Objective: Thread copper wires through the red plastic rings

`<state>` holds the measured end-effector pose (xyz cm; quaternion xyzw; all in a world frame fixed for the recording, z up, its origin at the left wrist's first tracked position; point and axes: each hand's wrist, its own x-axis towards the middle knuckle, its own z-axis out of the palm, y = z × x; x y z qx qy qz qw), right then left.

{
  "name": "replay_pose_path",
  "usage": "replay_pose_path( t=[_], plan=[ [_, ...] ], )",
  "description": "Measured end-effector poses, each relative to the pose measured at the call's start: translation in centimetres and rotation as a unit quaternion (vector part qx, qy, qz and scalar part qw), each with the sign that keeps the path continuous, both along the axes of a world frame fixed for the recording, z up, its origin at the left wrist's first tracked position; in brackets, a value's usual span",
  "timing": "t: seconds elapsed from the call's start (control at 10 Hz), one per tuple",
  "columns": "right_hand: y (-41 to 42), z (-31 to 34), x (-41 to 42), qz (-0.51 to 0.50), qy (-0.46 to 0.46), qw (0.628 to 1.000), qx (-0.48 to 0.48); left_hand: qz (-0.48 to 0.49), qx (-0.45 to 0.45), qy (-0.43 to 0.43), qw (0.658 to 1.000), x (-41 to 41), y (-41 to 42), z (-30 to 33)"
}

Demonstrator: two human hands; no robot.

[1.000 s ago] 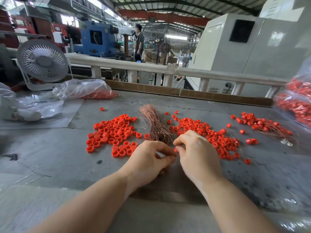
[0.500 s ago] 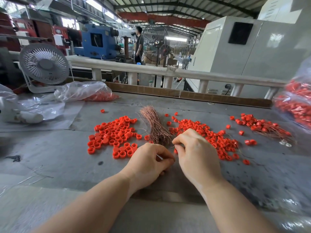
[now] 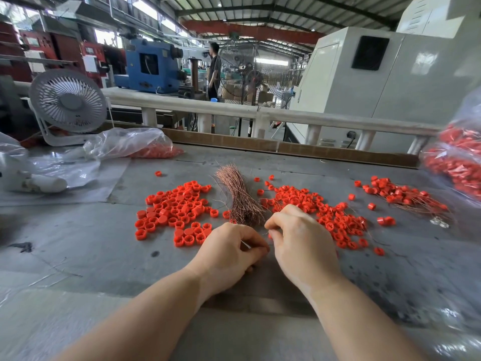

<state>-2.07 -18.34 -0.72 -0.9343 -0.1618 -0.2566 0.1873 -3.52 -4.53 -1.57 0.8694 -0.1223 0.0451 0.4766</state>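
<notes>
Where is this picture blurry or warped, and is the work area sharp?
Head view: the clear plastic bag of red rings at the right edge is smeared; the white railing bows from wide-angle distortion; the bundle of copper wires and both hands are sharp.

1. The wire bundle (image 3: 240, 198) lies on the surface (image 3: 78, 243) at frame centre, just above my left hand (image 3: 229, 252) and right hand (image 3: 303, 242).
2. One ring pile (image 3: 173, 211) sits left of the bundle, another ring pile (image 3: 322, 212) right.
3. Threaded rings (image 3: 400, 194) lie at far right.
4. A fan (image 3: 68, 101) stands upper left, with a bag (image 3: 130, 142) beside it.
</notes>
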Motion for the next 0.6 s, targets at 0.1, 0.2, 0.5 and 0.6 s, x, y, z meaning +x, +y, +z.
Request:
replay_pose_path(
  t=[0.1,0.2,0.5,0.6],
  plan=[
    [-0.02,-0.08,0.02,0.0,0.0,1.0,-0.005,-0.002,-0.003,0.003,1.0,0.02,-0.01,-0.03],
    [-0.04,-0.22,0.12,-0.005,0.012,1.0,-0.017,0.0,-0.002,0.004,1.0,0.02,0.04,-0.05],
    [-0.21,-0.79,0.55,-0.022,0.041,0.997,-0.062,-0.002,-0.001,-0.004,1.0,0.23,0.07,-0.24],
    [-0.31,-0.83,0.58,-0.027,0.04,0.997,-0.064,-0.001,0.006,0.0,1.0,0.17,0.08,-0.17]
  ],
)
